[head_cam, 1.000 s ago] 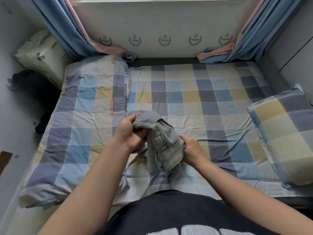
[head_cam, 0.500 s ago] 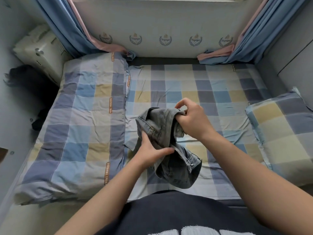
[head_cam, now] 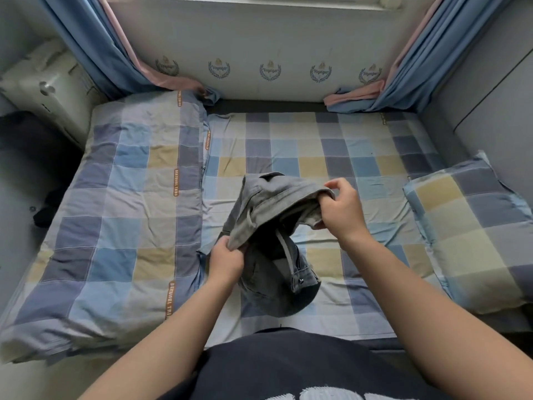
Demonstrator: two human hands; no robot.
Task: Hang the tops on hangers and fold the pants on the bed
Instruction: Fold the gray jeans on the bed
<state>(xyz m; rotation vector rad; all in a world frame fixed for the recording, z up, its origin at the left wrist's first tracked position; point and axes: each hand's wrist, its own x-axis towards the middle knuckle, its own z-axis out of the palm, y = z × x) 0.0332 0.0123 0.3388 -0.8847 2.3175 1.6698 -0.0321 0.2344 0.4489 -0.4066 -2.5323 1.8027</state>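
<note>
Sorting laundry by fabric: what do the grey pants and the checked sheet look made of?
Grey pants: likely washed denim, matte; stiff folds, stitched seams, a metal stud. Checked sheet: probably thin woven cotton, matte; fine soft creases.

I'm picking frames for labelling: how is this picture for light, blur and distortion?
Head view: soft, even daylight, no glare, only faint shadows around the grey jeans. Head view: the wide lens bows the bed edges and back wall. Head view: left hand, right hand and jeans are slightly soft but readable. Head view: far-left dark heap too dim to identify.
</note>
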